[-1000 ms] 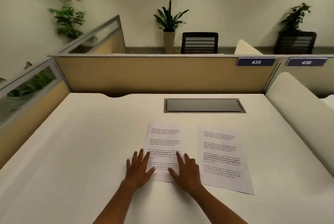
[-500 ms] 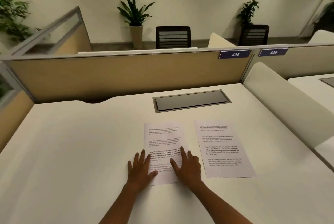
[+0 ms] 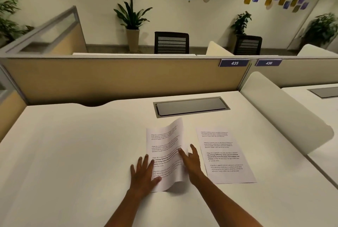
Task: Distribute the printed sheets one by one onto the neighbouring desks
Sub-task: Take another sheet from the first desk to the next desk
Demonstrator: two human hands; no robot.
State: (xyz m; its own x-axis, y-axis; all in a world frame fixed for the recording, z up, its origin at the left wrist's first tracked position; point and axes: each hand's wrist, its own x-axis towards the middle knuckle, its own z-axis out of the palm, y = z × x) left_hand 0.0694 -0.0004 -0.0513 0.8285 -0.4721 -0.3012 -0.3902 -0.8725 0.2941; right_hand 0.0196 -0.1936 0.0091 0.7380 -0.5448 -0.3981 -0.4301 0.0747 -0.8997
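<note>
My left hand fingers lie flat on the curling sheet, right hand fingers spread lifting its edge; it may crease or slip.

surface: white desk | on it: curled printed sheet, flat printed sheet

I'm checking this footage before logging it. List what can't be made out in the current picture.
- Head view: the print on the lifted white sheet and the flat white sheet is too small to read.
- Whether more sheets lie under the lifted one: it hides them.
- The right hand has its fingertips behind the curled page, so its grip is unclear.
- The neighbouring white desk is cut off by the right edge.
</note>
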